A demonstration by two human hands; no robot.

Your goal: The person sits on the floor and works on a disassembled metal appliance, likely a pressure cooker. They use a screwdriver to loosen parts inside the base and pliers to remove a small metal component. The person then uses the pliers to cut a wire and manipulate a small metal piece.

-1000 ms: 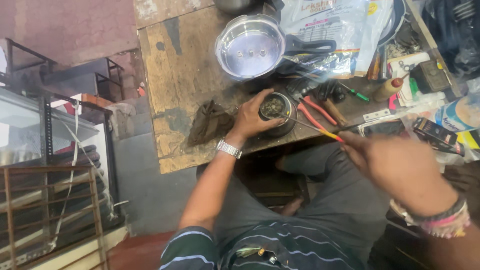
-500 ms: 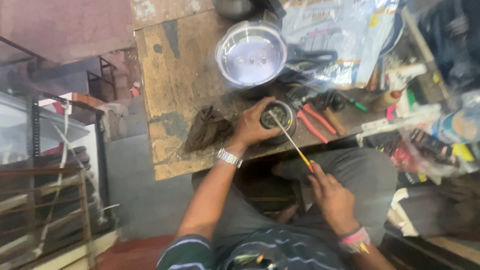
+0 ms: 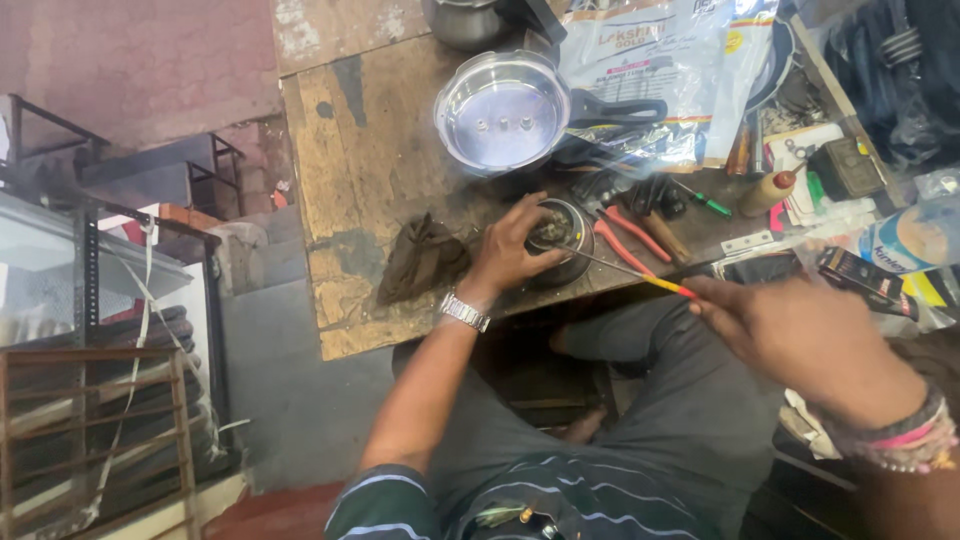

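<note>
My left hand grips a small round metal cup with dark greasy parts inside, at the near edge of a worn wooden workbench. A metal watch sits on that wrist. My right hand holds a thin screwdriver with a yellow and red handle; its tip reaches into the cup. Coloured bracelets circle the right wrist.
A steel pan with a black handle lies upside down behind the cup. A crumpled brown rag lies left of my hand. Red-handled pliers, a printed plastic bag, bottles and small tools crowd the right side. Metal racks stand at left.
The camera view shifted and came closer. My right hand drew back to the right while the screwdriver tip stayed in the cup. The left hand kept its grip.
</note>
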